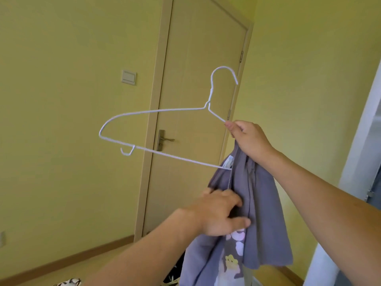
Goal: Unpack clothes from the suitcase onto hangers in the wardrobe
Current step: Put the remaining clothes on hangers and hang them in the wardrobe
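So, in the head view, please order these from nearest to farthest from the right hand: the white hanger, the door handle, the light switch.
1. White wire hanger: pinched in the right hand at its right end.
2. Door handle: on the door, left of that hand.
3. Light switch: on the wall, farther left and higher.

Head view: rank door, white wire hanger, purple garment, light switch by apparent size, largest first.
1. door
2. white wire hanger and purple garment: similar extent, and both are close to the camera, so unranked
3. light switch
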A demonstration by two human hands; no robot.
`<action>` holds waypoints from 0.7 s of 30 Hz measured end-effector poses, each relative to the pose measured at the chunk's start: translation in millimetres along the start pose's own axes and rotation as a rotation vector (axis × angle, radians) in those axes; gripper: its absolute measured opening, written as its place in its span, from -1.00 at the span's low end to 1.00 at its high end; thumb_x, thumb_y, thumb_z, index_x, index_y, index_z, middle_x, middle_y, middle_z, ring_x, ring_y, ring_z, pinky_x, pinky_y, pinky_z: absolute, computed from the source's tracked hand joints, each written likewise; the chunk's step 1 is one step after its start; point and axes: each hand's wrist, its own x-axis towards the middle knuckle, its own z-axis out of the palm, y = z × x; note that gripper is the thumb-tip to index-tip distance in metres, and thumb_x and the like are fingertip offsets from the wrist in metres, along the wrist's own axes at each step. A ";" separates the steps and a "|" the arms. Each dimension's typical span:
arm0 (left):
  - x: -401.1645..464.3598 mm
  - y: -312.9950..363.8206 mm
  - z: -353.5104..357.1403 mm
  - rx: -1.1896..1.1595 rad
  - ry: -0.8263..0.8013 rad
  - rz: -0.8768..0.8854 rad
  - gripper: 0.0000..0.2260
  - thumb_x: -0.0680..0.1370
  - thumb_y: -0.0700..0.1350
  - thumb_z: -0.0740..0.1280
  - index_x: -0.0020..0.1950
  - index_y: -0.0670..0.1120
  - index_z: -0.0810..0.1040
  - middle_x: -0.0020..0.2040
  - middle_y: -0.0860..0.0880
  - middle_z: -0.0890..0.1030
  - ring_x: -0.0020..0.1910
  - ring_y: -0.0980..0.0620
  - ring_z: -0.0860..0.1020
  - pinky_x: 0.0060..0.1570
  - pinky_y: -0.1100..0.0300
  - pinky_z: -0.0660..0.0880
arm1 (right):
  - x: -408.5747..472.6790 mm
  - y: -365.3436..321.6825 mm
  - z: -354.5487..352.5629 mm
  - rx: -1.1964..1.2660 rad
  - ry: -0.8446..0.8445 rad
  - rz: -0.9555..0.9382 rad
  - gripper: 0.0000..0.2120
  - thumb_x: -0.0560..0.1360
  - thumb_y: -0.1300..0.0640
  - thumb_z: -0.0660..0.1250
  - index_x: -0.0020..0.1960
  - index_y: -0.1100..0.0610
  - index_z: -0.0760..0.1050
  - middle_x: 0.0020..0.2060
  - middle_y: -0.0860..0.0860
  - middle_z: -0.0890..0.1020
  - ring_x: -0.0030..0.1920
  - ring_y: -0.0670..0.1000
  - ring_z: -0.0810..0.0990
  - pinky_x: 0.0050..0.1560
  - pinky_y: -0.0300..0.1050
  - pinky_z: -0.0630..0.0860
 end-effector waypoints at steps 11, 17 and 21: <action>-13.7 -124.4 -60.8 0.157 0.167 -0.353 -0.82 0.25 0.00 0.08 -0.29 -0.04 0.39 -0.29 0.01 0.58 -0.15 -0.09 0.53 0.11 0.11 0.32 | -34.2 62.3 -25.0 -0.185 -0.068 -0.048 -0.75 0.66 0.06 0.02 0.25 0.06 0.38 -0.20 0.11 0.57 -0.19 0.21 0.54 -0.07 0.08 0.51; -7.2 -139.9 -84.0 -0.194 0.539 -0.569 -0.88 0.45 -0.06 0.24 -0.12 -0.08 0.37 -0.29 -0.02 0.50 -0.25 -0.11 0.45 -0.22 0.07 0.39 | -59.5 74.8 -17.1 -0.088 -0.123 -0.011 -0.88 0.65 0.17 0.06 0.08 0.09 0.37 -0.16 0.10 0.55 -0.15 0.17 0.52 -0.03 0.06 0.49; -3.2 -127.4 -95.4 -0.671 0.920 -0.706 -0.67 0.59 0.01 0.23 0.28 -0.08 0.27 -0.18 -0.06 0.48 -0.25 -0.02 0.43 -0.20 0.11 0.31 | -68.8 82.4 -14.2 -0.039 -0.208 0.064 -0.90 0.66 0.17 0.05 0.01 0.06 0.32 -0.16 0.10 0.55 -0.08 0.17 0.57 0.02 0.09 0.49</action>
